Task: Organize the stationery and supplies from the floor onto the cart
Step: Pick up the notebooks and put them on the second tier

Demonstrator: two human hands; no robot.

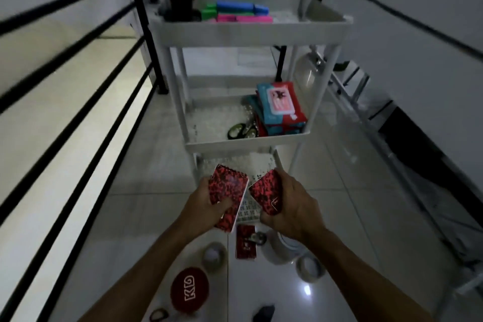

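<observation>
Above the cart's [248, 31] lowest tier, in the head view, the person holds 2 red-and-black patterned notebooks, 1 in each hand. The left hand [209, 204] grips the left notebook [230, 198] with the thumb curled across its cover and the fingers behind, so the book stands tilted with its top edge toward the cart. The right hand [287, 204] wraps around the right notebook [266, 193] from the side, knuckles up, fingers closed over its far edge. The 2 books sit just beside each other, corners nearly touching, though motion blur makes it hard to say whether they actually meet.

The step in hand looks like placing these notebooks on a shelf. To do it well, the person should square the 2 books into 1 stack first, then lay them flat on the bottom tier [235, 165], which shows bare perforated surface, rather than on the middle tier [245, 138], where packets [279, 107] and scissors [241, 131] already lie.

Both forearms reach forward and converge, wrists slightly bent inward. On the floor near the person remain tape rolls [214, 256], a red round lid [189, 290] and a small red packet [245, 243].
</observation>
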